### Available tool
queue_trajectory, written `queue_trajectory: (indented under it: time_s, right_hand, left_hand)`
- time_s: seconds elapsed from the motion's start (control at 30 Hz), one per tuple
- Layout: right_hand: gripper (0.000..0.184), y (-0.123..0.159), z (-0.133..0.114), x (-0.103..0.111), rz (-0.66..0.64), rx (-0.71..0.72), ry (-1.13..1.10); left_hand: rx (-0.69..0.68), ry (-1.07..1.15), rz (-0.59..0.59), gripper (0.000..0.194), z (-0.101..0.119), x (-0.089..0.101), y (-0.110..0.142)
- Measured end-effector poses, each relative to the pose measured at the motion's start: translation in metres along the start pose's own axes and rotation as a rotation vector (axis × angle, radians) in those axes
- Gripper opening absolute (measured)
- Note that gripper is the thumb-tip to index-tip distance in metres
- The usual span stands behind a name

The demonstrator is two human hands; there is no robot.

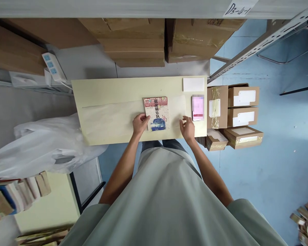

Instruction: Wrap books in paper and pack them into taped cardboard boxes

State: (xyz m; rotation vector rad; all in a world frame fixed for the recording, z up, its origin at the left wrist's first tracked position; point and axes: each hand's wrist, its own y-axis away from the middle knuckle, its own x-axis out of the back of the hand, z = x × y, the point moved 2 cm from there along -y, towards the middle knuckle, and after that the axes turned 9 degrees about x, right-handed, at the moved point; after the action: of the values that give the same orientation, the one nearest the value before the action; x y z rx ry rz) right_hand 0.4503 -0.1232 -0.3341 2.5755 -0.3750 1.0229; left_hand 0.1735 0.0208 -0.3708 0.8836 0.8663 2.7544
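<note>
Room to pass lies between book (156,114) and phone (198,108) (the right hand (187,128) blocks its near end).

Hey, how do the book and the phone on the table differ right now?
The book is clearly larger than the phone. The book's pale cover has a red band, dark lettering and a blue picture, while the phone shows a mostly pink screen. The left hand has its fingertips at the book's edge, but neither hand touches the phone. Both lie face up on the pale yellow table.
</note>
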Motion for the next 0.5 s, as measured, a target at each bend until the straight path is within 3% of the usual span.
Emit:
queue_trajectory:
  time_s: [0.1, 0.2, 0.37, 0.5]
  right_hand:
    - [0.043, 0.005, 0.012, 0.01, 0.052, -0.072, 0.067]
    - [0.038, 0.002, 0.015, 0.007, 0.078, -0.121, 0.082]
    - [0.025, -0.005, 0.008, 0.001, 0.006, -0.279, 0.057]
    - [0.022, -0.002, -0.002, 0.008, 0.087, -0.166, 0.02]
  left_hand:
    - [0.033, 0.061, 0.008, 0.032, -0.005, -0.002, -0.002]
    - [0.07, 0.107, -0.004, 0.038, -0.01, -0.003, -0.004]
    - [0.064, 0.112, -0.03, 0.039, -0.011, -0.001, -0.005]
    - [0.059, 0.101, -0.004, 0.035, -0.012, -0.001, -0.005]
